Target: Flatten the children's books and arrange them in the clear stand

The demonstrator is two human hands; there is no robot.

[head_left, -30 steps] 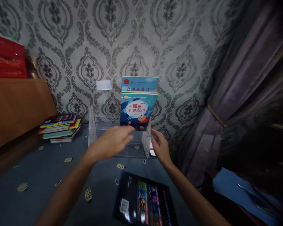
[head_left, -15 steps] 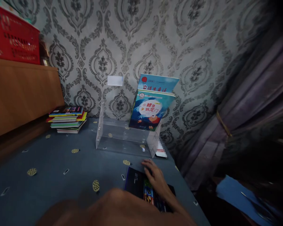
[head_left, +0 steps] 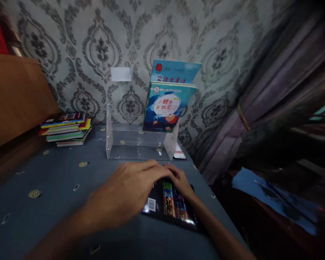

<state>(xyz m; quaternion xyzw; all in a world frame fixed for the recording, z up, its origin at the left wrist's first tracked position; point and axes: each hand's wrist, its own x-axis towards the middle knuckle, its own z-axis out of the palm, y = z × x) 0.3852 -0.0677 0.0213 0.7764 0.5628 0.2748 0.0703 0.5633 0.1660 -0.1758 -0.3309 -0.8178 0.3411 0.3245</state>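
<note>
A dark glossy book (head_left: 170,208) lies flat on the blue patterned surface in front of me. My left hand (head_left: 127,191) covers its left part, fingers stretched toward the far edge. My right hand (head_left: 180,180) rests on the book's far edge, fingers curled down onto it. Behind them stands a clear acrylic rack (head_left: 137,142) against the wall. Two blue children's books (head_left: 165,106) lean upright in the rack's right half.
A stack of several colourful books (head_left: 66,128) lies at the back left, beside a wooden cabinet (head_left: 16,97). A dark tied-back curtain (head_left: 260,97) hangs on the right. Blue cloth (head_left: 271,196) lies low at the right, past the surface's edge.
Both hands pulled back from the acrylic rack to the dark book. The right hand reached it first, then the left came down over it. The view shifted.
</note>
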